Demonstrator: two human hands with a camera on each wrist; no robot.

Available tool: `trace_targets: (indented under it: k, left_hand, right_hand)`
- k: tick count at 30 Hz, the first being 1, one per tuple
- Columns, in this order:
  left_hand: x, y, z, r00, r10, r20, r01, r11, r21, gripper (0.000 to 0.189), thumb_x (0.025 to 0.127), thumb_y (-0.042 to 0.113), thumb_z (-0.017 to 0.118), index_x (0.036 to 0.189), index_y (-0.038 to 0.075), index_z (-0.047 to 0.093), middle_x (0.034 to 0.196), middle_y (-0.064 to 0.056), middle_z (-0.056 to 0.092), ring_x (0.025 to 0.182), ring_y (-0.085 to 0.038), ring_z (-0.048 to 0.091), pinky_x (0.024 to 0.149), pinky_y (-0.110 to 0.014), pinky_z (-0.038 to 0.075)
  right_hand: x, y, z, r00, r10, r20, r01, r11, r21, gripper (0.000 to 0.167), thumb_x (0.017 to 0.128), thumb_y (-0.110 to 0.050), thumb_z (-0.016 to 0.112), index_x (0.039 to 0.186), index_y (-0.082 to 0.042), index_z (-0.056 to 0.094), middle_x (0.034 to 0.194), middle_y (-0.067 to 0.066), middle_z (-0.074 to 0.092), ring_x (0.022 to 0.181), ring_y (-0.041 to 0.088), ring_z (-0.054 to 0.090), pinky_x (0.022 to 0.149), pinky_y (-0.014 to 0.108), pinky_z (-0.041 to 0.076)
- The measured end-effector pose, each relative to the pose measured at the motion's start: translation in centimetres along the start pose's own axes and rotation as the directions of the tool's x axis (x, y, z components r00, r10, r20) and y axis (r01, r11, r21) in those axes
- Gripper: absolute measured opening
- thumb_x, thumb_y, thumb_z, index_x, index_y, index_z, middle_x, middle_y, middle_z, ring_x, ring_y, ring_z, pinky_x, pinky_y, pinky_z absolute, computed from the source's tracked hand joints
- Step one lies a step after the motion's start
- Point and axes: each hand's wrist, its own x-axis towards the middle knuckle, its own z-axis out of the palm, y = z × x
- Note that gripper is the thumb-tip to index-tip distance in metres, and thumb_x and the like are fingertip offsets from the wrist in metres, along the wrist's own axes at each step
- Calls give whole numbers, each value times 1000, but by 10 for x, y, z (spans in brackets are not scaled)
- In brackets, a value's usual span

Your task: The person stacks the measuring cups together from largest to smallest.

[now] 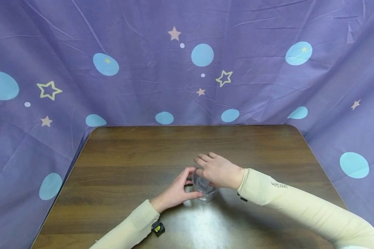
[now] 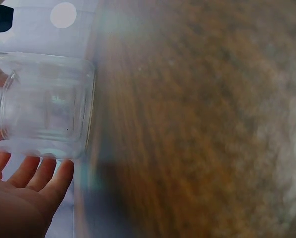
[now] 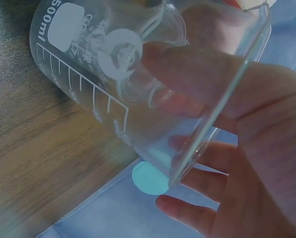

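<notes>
A clear glass beaker [image 1: 207, 198] marked 500ml stands upright on the table, with a smaller clear glass beaker [image 3: 174, 25] inside it. My left hand [image 1: 175, 192] holds the large beaker from its left side, thumb at the near wall and fingers round the far side. From the right, my right hand [image 1: 220, 171] reaches over the rim. Its thumb and a finger dip inside and pinch the small beaker near its top, while the other fingers stay outside the large one. In the left wrist view the small beaker [image 2: 48, 111] shows through the outer wall.
The brown wood-grain table [image 1: 127, 155] has rounded far corners. A purple curtain [image 1: 137, 69] with stars and blue dots encloses its back and sides. A small black wrist camera [image 1: 157, 228] sits at the left cuff.
</notes>
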Motion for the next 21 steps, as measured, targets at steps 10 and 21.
trace_targets:
  k: [10,21]
  left_hand:
    - [1,0,0,1000,16,-6,-16,1000,3,78,86,22,88,147,10,41,146,-13,50,131,-29,55,108,-35,53]
    - [-1,-2,1,1000,-5,-8,5,1000,-2,78,86,23,88,147,10,41,148,-13,48,131,-29,56,109,-34,52]
  right_hand:
    - [-2,3,0,999,-5,-35,6,1000,9,54,72,-41,94,117,-19,74,136,12,66,129,31,60,99,43,56]
    - [-14,12,-13,998,32,-44,-26,991,133,40,82,-39,88,115,-19,75,140,13,65,133,32,58,104,46,54]
